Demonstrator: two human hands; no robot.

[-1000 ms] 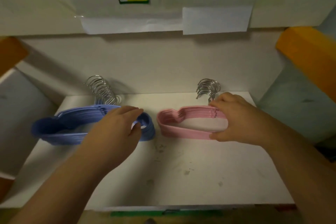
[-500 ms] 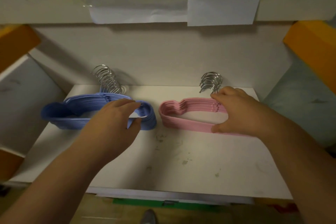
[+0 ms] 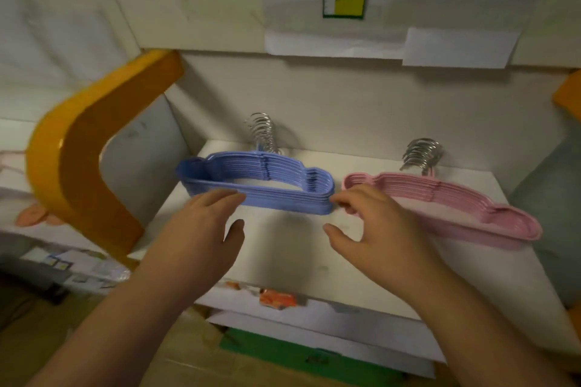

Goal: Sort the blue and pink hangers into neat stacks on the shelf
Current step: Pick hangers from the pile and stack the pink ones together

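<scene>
Blue stack: blue hangers (image 3: 257, 181) lie flat in one neat pile at about 11 o'clock on the shelf, smooth plastic with wavy, lobed outlines, all edges lined up.
Blue stack hooks: a bunch of shiny wire hooks (image 3: 262, 132) rises from the far edge of the pile, toward 12 o'clock, close to the back wall.
Pink stack: pink hangers (image 3: 456, 204) lie in a second flat pile at about 2 o'clock, same lobed shape, just beside the blue pile and not overlapping it.
Pink stack hooks: silvery hooks (image 3: 423, 154) fan out at its far edge.
Shelf: white shelf (image 3: 292, 248), a matte board with faint scuffs, boxed in by pale walls; it holds the two piles only.
Left hand (image 3: 201, 229): spread wide, fingers fairly straight, fingertips at the near rim of the blue pile around 10 o'clock; whether they actually touch it I cannot tell. It grips nothing.
Right hand (image 3: 377, 229): loosely curled with thumb apart, fingertips at the near right corner of the blue pile, in the gap between the two piles; it grips nothing that I can see.
Frame: glossy orange bracket (image 3: 85, 166), curved, stands at 9 o'clock beside the shelf.
Label: green and yellow tag (image 3: 345, 2) sits high at 12 o'clock above taped white paper sheets (image 3: 459, 47).
</scene>
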